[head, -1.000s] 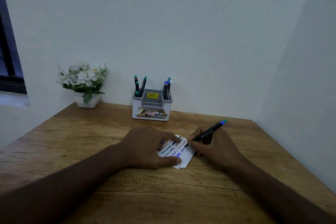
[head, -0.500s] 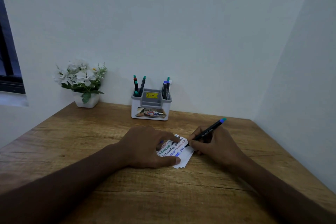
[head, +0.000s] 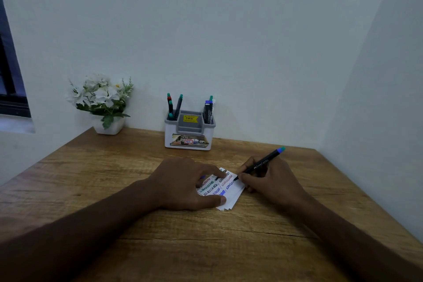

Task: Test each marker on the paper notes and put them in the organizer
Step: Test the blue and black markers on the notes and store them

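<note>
A small stack of white paper notes (head: 231, 197) lies mid-table, covered with coloured scribbles. My left hand (head: 183, 184) rests on the stack, forefinger and thumb spread flat and pressing it down. My right hand (head: 272, 181) grips a black marker (head: 263, 162) with a blue-green end, its tip touching the right part of the notes. At the back against the wall stands a grey and white organizer (head: 189, 131); several markers stand upright in its left and right compartments.
A white pot of white flowers (head: 103, 101) sits at the table's back left corner. Walls close the table at the back and right. A dark window frame (head: 11, 80) shows at far left. Bare wood lies in front of my arms.
The marker tip has shifted very slightly on the notes. My left hand stays in place.
</note>
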### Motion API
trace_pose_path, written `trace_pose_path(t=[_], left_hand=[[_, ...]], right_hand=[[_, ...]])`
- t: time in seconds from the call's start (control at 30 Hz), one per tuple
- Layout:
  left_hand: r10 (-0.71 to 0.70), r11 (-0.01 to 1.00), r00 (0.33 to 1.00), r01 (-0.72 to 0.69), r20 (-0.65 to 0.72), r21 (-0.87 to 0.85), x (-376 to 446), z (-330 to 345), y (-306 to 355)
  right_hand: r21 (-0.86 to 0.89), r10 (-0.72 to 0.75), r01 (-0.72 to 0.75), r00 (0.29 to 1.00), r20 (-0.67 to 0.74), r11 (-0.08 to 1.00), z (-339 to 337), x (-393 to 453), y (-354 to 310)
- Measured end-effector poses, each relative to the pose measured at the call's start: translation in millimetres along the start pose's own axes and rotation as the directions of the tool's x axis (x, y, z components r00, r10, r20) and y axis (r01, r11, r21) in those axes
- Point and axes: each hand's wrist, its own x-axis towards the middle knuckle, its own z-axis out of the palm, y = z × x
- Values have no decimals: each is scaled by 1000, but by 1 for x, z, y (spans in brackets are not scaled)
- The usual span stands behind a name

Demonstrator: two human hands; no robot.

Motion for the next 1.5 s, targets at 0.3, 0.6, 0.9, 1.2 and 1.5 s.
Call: trace_pose_path(t=[0.3,0.6,0.9,1.2,1.5], left_hand=[[-6,1000,1000,6,22,6,0,0,2],[-8,1000,1000,8,13,9,0,-3,3],[-10,1000,1000,10,21,4,-1,-2,1],[1,1000,1000,-1,1,-1,-1,-1,2],[2,1000,1000,-2,-1,-7,-2,1,0]], right_hand=[[-20,1,-1,1000,-5,1000,1,1,1],[-11,12,-13,1000,-24,1000,-1,1,2],[-34,11,-12,999,-37,999,1,0,-1],[-41,24,-26,999,-39,999,-1,-2,-4],[-36,32,-34,997,-66,999,-2,-3,-4]])
